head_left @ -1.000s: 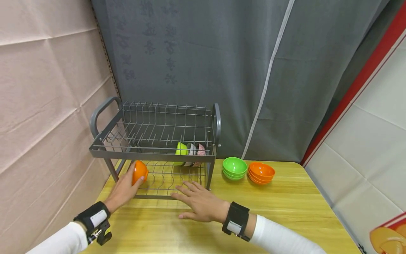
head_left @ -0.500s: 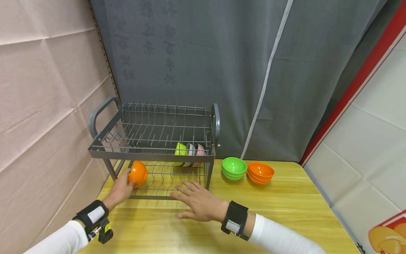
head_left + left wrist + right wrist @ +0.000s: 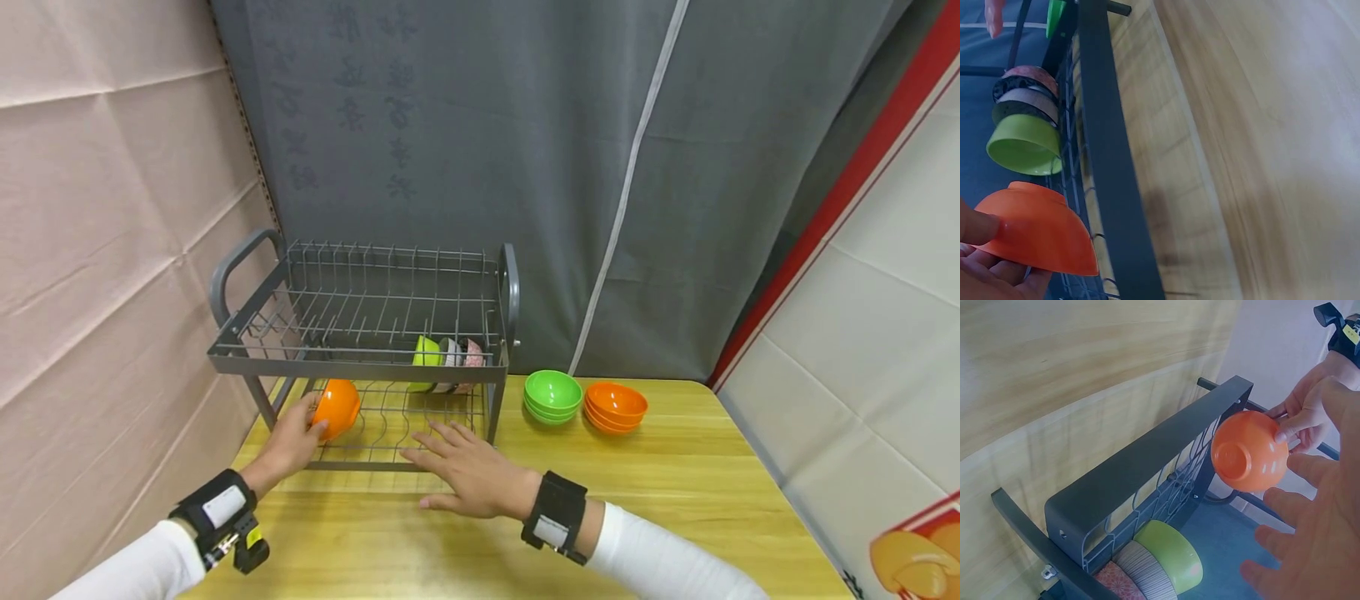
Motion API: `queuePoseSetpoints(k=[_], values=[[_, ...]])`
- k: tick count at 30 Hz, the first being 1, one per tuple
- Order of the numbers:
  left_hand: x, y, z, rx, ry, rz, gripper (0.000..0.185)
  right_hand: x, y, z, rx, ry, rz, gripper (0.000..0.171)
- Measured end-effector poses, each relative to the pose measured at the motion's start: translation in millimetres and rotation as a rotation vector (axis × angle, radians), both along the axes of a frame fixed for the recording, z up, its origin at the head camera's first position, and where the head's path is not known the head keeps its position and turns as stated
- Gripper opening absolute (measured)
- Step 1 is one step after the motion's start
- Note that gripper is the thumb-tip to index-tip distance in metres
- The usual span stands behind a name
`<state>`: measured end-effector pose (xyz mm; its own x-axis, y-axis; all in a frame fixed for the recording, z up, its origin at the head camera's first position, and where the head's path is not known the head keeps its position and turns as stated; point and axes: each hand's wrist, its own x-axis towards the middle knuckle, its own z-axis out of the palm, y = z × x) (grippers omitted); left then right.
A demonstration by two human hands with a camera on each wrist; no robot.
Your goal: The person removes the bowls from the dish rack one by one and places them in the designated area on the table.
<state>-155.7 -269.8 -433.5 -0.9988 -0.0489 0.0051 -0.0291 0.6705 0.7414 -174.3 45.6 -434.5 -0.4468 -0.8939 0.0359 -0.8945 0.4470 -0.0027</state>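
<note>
My left hand [image 3: 292,437] pinches an orange bowl [image 3: 339,408] by its rim, thumb on the outside and fingers inside. The bowl is tipped on its side at the left end of the dish rack's [image 3: 360,370] lower shelf, its foot [image 3: 1233,461] turned toward the right. Fingers spread, my right hand [image 3: 476,475] hovers by the rack's front edge and holds nothing. On the lower shelf's right side, a lime green bowl [image 3: 1025,145], a grey striped bowl [image 3: 1143,570] and a pink patterned bowl [image 3: 1119,581] stand on edge in a row.
Right of the rack, a stack of green bowls [image 3: 553,395] and a stack of orange bowls [image 3: 615,407] sit on the wooden table [image 3: 675,483]. Wire dividers [image 3: 390,308] line the rack's upper tier. A grey curtain [image 3: 450,125] hangs behind, and a pale cloth wall [image 3: 127,292] borders the left.
The left hand has shifted its hold on the orange bowl, which has turned and moved slightly right within the lower shelf. The right hand has stayed almost in place.
</note>
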Motion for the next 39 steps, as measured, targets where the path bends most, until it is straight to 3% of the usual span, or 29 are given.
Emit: queuePoseSetpoints(k=[10,16,23,30,35,39], values=[[2.9,13.7,12.3,-0.07,0.061,-0.017,0.043,-1.9,1.9,7.6,-0.015,0.04,0.001,0.073],[9.7,26.8,6.6,-0.118,0.106,-0.03,0.041,-1.0,1.5,12.3,-0.031,0.028,0.001,0.072],[18.6,40.1,5.0,-0.244,0.173,-0.077,0.035,-1.4,2.2,16.6,-0.03,0.037,-0.002,0.072],[22.7,47.5,5.0,-0.31,0.184,-0.108,0.038,-2.3,3.0,24.3,-0.052,0.059,0.014,0.072],[25.7,50.9,4.0,-0.348,0.233,-0.124,0.035,-2.2,2.9,29.5,-0.046,0.062,0.004,0.072],[28.1,53.6,1.8,-0.354,0.22,-0.14,0.034,-2.1,3.0,32.6,-0.051,0.052,-0.001,0.072]])
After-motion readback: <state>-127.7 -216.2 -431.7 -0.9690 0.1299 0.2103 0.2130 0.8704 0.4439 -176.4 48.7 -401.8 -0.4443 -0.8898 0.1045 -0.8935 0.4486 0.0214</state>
